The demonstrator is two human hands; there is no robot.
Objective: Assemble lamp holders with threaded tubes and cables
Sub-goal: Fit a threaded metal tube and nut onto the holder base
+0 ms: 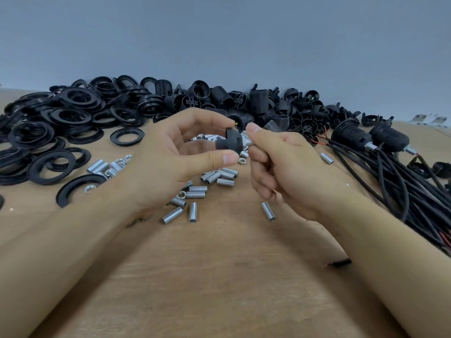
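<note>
Lamp holder cap (228, 142) pinched between left hand (175, 157) and right hand (280, 164).

wooden table (219, 276) | grey wall (219, 40) | white labels (429, 119) far right

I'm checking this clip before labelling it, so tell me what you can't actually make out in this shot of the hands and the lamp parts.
- Head view: the threaded tube is mostly covered by the right hand, so how far it sits in the black holder cap is hidden.
- The left hand screens the cap's near side.
- The cable bundle runs off the right edge.
- Small white items far right: too small to identify.
</note>
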